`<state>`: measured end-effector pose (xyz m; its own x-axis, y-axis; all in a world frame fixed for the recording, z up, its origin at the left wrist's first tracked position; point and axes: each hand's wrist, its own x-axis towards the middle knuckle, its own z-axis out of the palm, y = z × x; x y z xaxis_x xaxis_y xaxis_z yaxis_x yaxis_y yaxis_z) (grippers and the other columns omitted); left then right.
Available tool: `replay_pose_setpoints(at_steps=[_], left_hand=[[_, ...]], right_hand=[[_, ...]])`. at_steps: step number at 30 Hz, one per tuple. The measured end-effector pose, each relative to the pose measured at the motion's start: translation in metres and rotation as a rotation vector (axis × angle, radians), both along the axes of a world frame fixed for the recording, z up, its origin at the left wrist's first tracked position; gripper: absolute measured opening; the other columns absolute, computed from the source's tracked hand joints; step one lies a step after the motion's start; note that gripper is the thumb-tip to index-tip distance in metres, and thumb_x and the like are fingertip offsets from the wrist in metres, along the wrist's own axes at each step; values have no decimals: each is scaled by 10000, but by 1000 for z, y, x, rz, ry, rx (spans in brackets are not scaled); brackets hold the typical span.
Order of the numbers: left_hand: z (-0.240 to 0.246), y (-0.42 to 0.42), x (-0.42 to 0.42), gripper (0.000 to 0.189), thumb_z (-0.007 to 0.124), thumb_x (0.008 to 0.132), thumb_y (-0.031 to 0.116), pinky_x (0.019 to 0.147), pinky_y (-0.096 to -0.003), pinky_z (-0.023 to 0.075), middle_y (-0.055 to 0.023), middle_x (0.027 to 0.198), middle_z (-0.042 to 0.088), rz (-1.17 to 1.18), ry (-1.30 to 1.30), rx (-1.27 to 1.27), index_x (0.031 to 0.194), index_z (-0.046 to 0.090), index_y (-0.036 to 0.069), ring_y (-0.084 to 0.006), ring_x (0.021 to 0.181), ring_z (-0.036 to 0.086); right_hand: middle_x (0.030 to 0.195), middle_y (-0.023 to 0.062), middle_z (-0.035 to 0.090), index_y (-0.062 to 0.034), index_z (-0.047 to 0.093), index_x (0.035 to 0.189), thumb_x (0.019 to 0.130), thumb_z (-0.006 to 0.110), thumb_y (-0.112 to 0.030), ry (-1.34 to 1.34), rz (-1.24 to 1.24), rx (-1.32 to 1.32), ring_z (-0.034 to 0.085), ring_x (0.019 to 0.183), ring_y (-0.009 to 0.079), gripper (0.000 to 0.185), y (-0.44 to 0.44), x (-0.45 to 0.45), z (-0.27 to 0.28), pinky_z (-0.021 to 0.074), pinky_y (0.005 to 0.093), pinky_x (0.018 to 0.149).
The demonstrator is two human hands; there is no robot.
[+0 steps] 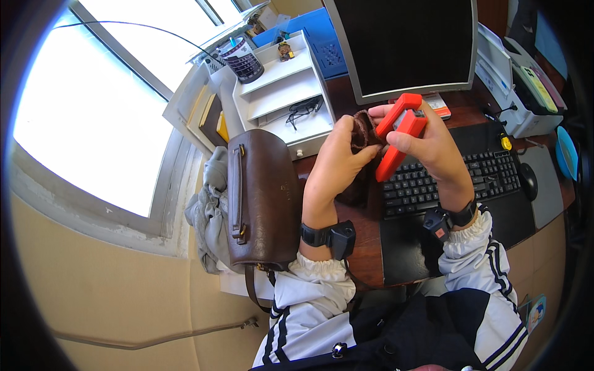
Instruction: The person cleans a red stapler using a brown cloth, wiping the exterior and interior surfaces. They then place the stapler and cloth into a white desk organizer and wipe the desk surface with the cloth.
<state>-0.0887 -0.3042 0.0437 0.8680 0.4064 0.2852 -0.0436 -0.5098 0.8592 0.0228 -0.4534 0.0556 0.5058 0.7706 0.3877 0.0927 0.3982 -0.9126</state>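
My left hand [335, 162] pinches the rim of a dark brown pouch [364, 130], whose mouth faces up; its lower part hangs in shadow below my hands. In my right hand [429, 139] is a red stapler [403, 143], its two arms spread apart between my thumb and fingers. The stapler's left side is close against the pouch; whether they touch I cannot tell. Left of my left forearm lies a brown leather handbag [267, 199] with a top handle.
A black keyboard [455, 181] and mouse [528, 181] lie on a dark mat. Behind stand a monitor [417, 46], a white shelf organizer [283, 88] with a pen cup [243, 62], and a blue basket [325, 51]. A white printer [533, 111] is at right, grey cloth [206, 213] beside the handbag.
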Motion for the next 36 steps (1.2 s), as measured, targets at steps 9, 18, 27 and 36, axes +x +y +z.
replay_pose_setpoints(at_steps=[9,18,27,36], left_hand=[[-8,2,10,345,724,741,45,734,-337,496,-158,879,653,-56,-11,35,1023,537,-24,-253,828,652],[3,-17,1,310,669,747,55,683,-354,494,-185,799,626,150,-32,106,1022,552,-27,-288,737,636],[7,0,-13,211,557,890,-22,708,-200,470,-23,933,653,186,-284,-295,1087,633,-27,-58,791,580],[5,7,-11,139,641,885,56,683,-244,427,-36,904,542,271,-475,41,1012,662,3,-108,778,512]], right_hand=[[1052,61,568,-25,535,1179,800,754,-155,-368,-31,-72,573,930,129,457,-4,-3,0,487,288,846],[1126,89,605,-14,531,1183,811,750,-156,-277,9,12,597,989,142,454,-9,7,0,485,292,881],[1154,214,633,52,537,1186,855,636,-339,-2,26,64,652,1024,268,521,-10,23,4,542,365,875],[1137,179,634,57,532,1229,864,616,-362,92,65,102,664,975,217,562,-7,24,2,554,323,841]])
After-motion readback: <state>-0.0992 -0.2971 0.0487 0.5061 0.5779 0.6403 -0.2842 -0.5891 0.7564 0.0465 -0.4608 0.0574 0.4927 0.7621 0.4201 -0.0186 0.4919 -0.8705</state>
